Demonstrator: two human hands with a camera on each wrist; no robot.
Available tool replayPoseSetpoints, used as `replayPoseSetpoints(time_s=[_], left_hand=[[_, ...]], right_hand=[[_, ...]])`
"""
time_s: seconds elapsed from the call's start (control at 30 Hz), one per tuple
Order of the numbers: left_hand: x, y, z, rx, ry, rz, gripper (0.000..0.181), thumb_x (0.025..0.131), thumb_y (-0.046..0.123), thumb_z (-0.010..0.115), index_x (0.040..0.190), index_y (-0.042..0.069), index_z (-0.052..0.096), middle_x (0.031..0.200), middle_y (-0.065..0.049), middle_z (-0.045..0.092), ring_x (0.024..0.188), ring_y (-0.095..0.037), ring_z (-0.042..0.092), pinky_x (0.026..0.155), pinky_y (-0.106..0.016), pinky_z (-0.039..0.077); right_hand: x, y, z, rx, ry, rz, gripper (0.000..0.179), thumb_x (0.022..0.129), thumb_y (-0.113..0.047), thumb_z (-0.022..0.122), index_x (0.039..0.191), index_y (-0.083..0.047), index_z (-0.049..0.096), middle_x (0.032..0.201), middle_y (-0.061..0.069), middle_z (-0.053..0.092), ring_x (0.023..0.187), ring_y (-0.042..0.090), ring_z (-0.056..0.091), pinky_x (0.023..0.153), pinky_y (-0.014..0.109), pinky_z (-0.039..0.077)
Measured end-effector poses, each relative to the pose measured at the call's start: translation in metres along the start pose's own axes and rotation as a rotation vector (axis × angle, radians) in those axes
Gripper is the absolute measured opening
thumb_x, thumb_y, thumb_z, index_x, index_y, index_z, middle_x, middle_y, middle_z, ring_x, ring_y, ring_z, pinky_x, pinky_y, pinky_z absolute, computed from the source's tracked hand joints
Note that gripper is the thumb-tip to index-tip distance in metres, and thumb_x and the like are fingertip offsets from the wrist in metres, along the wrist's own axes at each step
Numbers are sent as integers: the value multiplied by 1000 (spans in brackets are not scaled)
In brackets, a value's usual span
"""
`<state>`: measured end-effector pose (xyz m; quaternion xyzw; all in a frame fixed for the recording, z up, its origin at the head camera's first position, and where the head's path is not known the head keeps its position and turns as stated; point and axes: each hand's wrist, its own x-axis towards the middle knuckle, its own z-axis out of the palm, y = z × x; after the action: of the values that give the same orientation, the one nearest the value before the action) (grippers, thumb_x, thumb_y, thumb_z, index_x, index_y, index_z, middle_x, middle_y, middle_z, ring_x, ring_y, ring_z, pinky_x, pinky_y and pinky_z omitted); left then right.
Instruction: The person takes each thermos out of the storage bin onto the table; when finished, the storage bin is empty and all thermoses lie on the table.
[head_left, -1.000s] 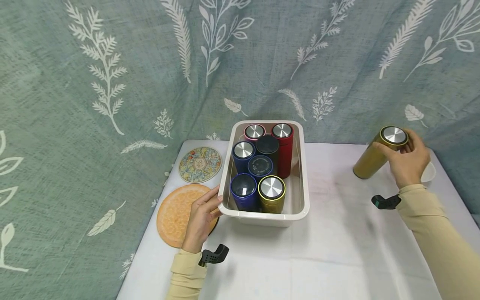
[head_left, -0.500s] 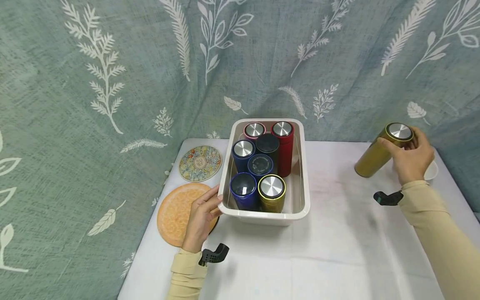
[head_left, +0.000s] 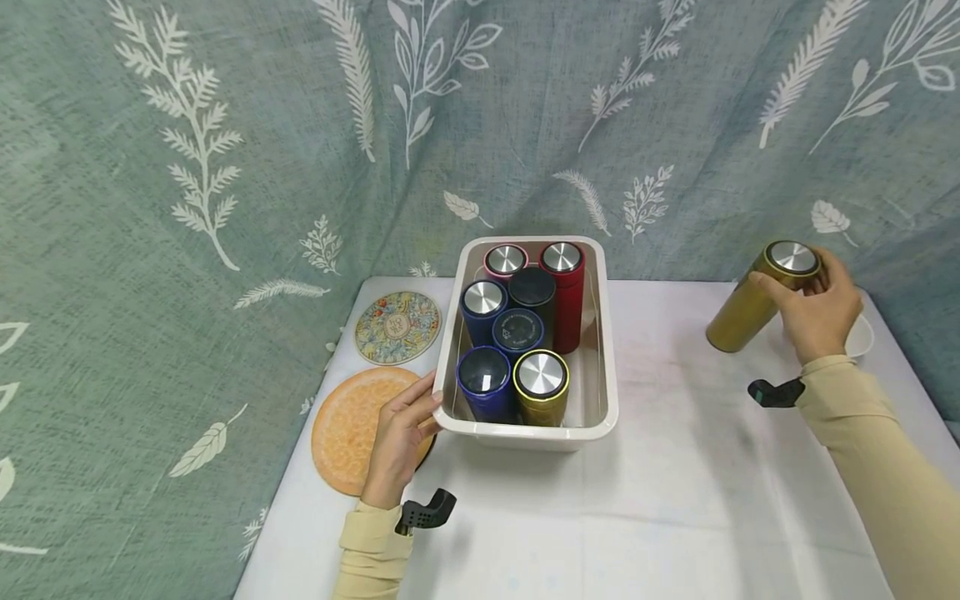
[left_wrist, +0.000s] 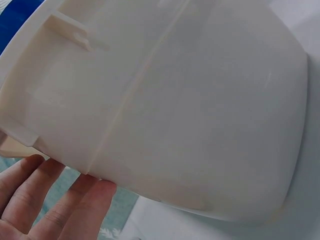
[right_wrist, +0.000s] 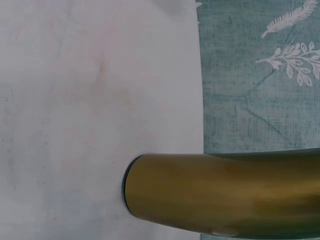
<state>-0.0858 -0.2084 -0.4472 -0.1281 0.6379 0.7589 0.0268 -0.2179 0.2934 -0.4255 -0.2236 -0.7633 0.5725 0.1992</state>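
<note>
In the head view, a white plastic bin point(head_left: 602, 333) holds several upright thermos flasks: a red flask point(head_left: 567, 300), blue and dark ones, and a gold flask with a steel lid point(head_left: 542, 375). My left hand point(head_left: 397, 442) grips the bin at its near left corner, by the rim. The left wrist view shows those fingers point(left_wrist: 95, 197) against the outer wall. Off to the right, my right hand point(head_left: 823, 312) holds a second gold flask point(head_left: 746, 307) near its steel lid. This flask leans, its top toward the right, its base low over the table.
Left of the bin lie a round patterned mat point(head_left: 397, 327) and an orange-tan round mat point(head_left: 352, 433), partly covered by the left hand. Behind the right hand, a white round dish point(head_left: 861, 337) shows partly. A green leaf-print curtain point(head_left: 525, 125) borders the white table point(head_left: 660, 500).
The top of the gold flask in my right hand has shifted slightly up in the head view, its base staying almost in place. The left hand and bin have hardly moved.
</note>
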Motion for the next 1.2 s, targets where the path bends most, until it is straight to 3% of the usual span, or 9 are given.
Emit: replayPoseSetpoints(time_s=[0.23,0.63,0.9,1.03,1.2], left_hand=[[-1,-1,0,-14,12,-3,47,95,5,58,142,-1,54,129,-3,70,99,-12,70,78,-28,58],[-1,-1,-2,0,-1,-7,48,95,6,59,142,1,54,142,-16,61,102,-12,71,81,-29,58],[-1,-2,-1,0,9,8,48,95,7,60,142,0,55,137,-9,65,98,-8,71,80,-29,57],[-1,-2,-1,7,26,6,47,94,7,60,141,1,56,135,-6,67,98,-6,71,80,-29,57],[0,-2,0,1,25,-7,47,94,7,61,141,3,57,138,-9,65,98,-8,70,81,-30,57]], right_hand=[[0,-2,0,-23,0,4,73,82,-26,83,146,-32,48,153,-4,50,139,6,49,118,25,37],[-1,0,0,-61,-10,-24,72,85,-27,80,148,-33,46,153,-4,49,140,6,48,118,25,36],[-3,3,0,-84,-2,-59,74,85,-28,80,149,-31,45,152,-1,50,137,7,50,116,24,40],[-4,2,-2,-99,-22,-47,82,86,-30,78,155,-31,34,159,2,42,144,9,44,119,25,36],[-6,-1,-3,-111,-32,-50,88,87,-33,77,158,-32,25,163,2,35,149,11,37,122,26,30]])
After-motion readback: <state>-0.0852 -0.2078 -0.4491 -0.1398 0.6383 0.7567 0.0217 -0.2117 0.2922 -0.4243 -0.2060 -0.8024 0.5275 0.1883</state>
